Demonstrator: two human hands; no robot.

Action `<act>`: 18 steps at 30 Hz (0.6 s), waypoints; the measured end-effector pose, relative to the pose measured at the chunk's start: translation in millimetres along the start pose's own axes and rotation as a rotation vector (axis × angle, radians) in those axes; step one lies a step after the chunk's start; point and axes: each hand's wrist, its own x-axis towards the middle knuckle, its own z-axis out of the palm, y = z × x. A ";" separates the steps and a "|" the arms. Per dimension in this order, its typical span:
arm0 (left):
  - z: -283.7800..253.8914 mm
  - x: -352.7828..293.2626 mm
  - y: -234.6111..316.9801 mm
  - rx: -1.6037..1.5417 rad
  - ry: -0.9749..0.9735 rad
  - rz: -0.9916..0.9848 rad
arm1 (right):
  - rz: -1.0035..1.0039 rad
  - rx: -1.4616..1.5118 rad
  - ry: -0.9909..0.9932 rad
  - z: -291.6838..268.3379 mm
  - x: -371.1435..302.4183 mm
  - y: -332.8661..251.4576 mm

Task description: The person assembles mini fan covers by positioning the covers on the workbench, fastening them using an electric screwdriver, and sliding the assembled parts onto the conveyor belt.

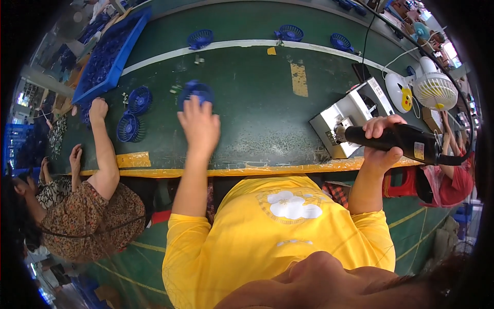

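Observation:
My left hand reaches over the green bench with its fingers on a blue round fan housing. The housing is blurred by motion, and its near side is hidden by the fingers. To its left lie two more blue fan housings, side by side. My right hand is wrapped around a black electric screwdriver, held nearly level. The screwdriver's tip points left, at the front of a white metal box that looks like a screw feeder.
A blue crate full of dark blue parts stands at the left, with a co-worker's hand at its near corner. Several fan housings sit beyond the white line. A white desk fan stands at the right; a cable arches there.

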 end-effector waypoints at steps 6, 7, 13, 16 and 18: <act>44.6 -0.8 49.6 -0.065 -0.111 -0.050 | 0.149 0.134 0.018 8.7 7.0 5.0; 52.9 -0.2 64.1 -0.144 -0.112 0.001 | 0.151 0.131 0.038 12.5 7.9 4.2; 75.6 8.3 89.0 -0.273 -0.128 0.091 | 0.218 0.242 0.023 4.9 -26.1 43.8; 82.1 4.1 82.1 -0.285 -0.135 0.100 | 0.265 0.294 -0.019 16.7 -52.6 63.5; 86.4 5.4 83.2 -0.280 -0.127 0.090 | 0.280 0.321 -0.075 26.5 -56.3 69.4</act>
